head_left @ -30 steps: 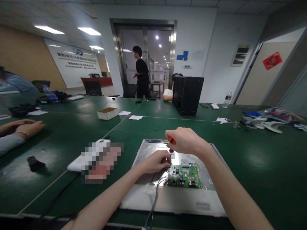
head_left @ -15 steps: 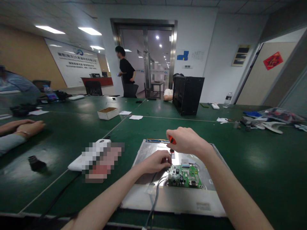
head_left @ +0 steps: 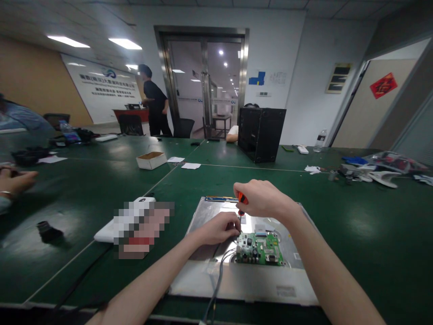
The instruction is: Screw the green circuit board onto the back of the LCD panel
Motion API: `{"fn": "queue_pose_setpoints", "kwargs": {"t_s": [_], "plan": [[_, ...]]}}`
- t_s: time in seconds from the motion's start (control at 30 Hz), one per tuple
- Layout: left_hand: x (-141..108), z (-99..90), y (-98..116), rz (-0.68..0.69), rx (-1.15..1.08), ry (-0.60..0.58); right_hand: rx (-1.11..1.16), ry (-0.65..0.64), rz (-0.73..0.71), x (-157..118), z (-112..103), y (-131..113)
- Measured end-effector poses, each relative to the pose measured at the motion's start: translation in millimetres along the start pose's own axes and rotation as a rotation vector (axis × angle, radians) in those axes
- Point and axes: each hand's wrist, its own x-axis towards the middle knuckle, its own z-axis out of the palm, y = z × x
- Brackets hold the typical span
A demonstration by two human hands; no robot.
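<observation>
Wrapped round the red and black handle of a screwdriver [head_left: 241, 208] is my right hand [head_left: 263, 197]. The screwdriver stands nearly upright, its shaft reaching down to the upper left corner of a green circuit board [head_left: 260, 249]. My left hand [head_left: 219, 227] is closed beside the shaft's lower end, fingertips pinched together at that corner; what they hold is hidden. The board lies on the silver back of a flat display panel [head_left: 243, 282]. Grey cables [head_left: 220, 276] run from the board's left side down over the panel's front edge.
Left of the panel lie a white device [head_left: 104, 231] and a black piece [head_left: 49, 231]. A small open box [head_left: 151, 160] and a black computer case [head_left: 265, 134] stand farther back. Scraps and a plastic bag [head_left: 392, 162] lie at right. Another person's hand [head_left: 18, 184] is at far left.
My hands and the screwdriver hold nearly the same place. The walking person in the background has moved left, and the other person's hands at far left have shifted left.
</observation>
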Motion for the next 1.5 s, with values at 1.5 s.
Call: {"fn": "queue_pose_setpoints", "kwargs": {"t_s": [1.5], "plan": [[-0.3, -1.4, 1.0, 0.034, 0.026, 0.008, 0.004, 0.046, 0.048, 4.0, 4.6, 0.7]]}}
